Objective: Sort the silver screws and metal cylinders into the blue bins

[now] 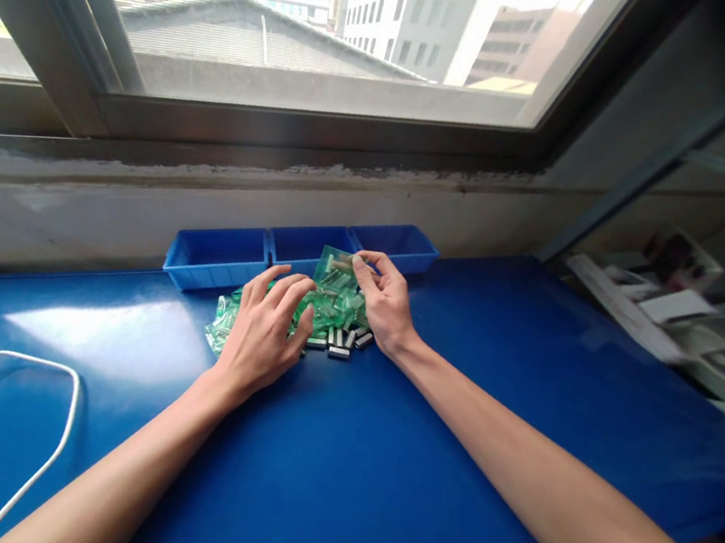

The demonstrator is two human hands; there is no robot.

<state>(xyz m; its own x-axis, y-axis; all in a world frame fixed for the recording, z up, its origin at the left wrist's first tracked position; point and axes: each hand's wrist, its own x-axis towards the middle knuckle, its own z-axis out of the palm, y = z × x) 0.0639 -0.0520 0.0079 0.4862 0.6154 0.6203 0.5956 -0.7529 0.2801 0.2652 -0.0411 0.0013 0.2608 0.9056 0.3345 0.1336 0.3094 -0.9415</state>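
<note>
A crumpled green see-through plastic bag (pixel 333 305) lies in front of the blue bins. Small black-and-silver rectangular parts (pixel 339 352) spill from its near side onto the table, and more show through the film. My right hand (pixel 386 297) pinches the bag's raised right corner between thumb and fingers. Over the bag's left part, my left hand (pixel 268 328) hovers with fingers spread and curved, holding nothing. Whether its fingertips touch the film or the parts, I cannot tell.
Three joined blue bins (pixel 221 271) stand against the wall below the window. A white cable (pixel 73 400) curves over the blue table (pixel 341 486) at left. Beyond the table's right edge lies blurred clutter (pixel 677 304).
</note>
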